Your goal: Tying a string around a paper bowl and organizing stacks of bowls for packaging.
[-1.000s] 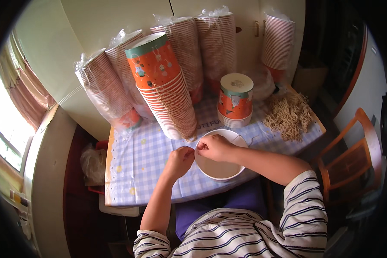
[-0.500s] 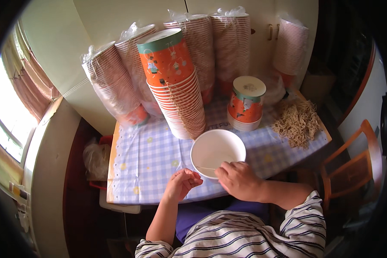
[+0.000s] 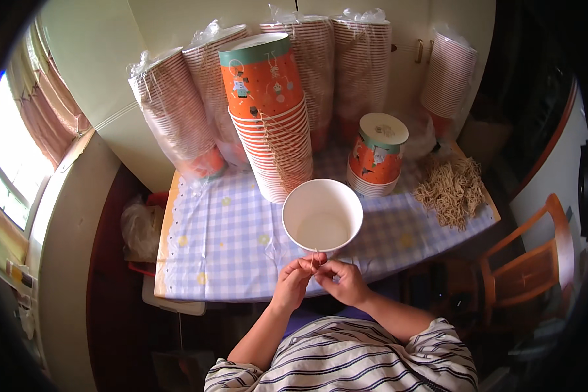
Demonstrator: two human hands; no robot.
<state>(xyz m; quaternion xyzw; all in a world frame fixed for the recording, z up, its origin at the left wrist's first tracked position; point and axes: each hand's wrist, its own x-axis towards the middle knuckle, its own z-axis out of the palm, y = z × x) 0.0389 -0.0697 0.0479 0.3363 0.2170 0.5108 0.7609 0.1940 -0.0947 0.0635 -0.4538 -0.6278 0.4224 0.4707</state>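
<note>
A white-lined paper bucket (image 3: 323, 219) stands with its mouth tipped toward me near the table's front edge. Just below its near rim, my left hand (image 3: 294, 285) and my right hand (image 3: 344, 282) meet, fingers pinched around a thin tan cord (image 3: 316, 259). Only a short bit of this cord shows; the fingers cover the rest. Behind the bucket rises a tall stack of upside-down orange paper buckets (image 3: 260, 85), with tan cords hanging down its side. A shorter upside-down stack (image 3: 375, 160) with a green band stands to the right.
A tangled heap of tan cords (image 3: 452, 189) lies at the table's right side. Several plastic-wrapped stacks of buckets (image 3: 176, 117) line the back. A blue checked cloth (image 3: 222, 261) covers the table, and a wooden chair (image 3: 522, 274) stands at the right.
My right hand has come from the bucket's near rim to meet my left hand. The left has moved right and slightly up. The cord end is now between both hands.
</note>
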